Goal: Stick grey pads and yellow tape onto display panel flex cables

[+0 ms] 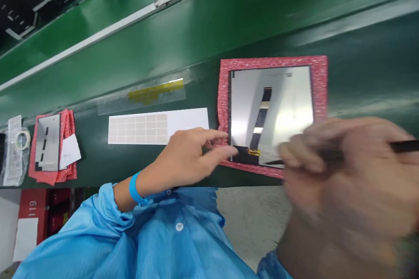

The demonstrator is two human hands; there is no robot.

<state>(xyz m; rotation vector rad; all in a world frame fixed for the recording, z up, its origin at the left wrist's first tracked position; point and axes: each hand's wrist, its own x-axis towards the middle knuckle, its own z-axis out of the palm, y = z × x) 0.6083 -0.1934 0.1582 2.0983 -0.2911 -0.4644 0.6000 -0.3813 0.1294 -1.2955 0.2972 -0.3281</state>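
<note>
A silver-backed display panel (284,108) lies on a pink bubble-wrap sheet (320,91). A dark flex cable (262,115) runs along its back to a gold connector (254,152) near the lower edge. My left hand (193,154) grips the panel's lower left corner between thumb and fingers, the thumb over the edge. Blurred by motion, my right hand (347,174) is closed around black tweezers (404,146). Their pointed tip is by the panel's lower edge, right of the connector; whether it touches is unclear.
Left of the panel lies a white label sheet (188,119), with yellow film strips (155,91) in clear plastic behind it. Another panel (49,141) rests on pink wrap farther left, beside a tape roll (22,140). A metal rail (131,19) crosses the green bench.
</note>
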